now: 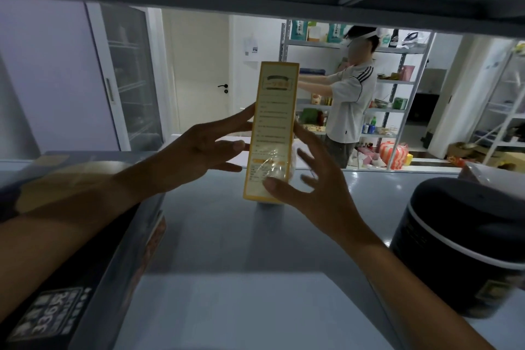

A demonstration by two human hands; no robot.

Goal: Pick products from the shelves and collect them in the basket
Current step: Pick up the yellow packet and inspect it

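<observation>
Nearest us, a dark carton (pixel 85 250) lies on the grey shelf (pixel 227 307), its large digits reading upside down as 360. Opposite sits a black lidded pot (pixel 466 250). Our left hand (pixel 199 150) and right hand (pixel 315 187) grasp an upright yellow box (pixel 272 128) mid-shelf, its print unreadable. Beyond, another person (pixel 349 105) reaches into stocked racks (pixel 397 82).
</observation>
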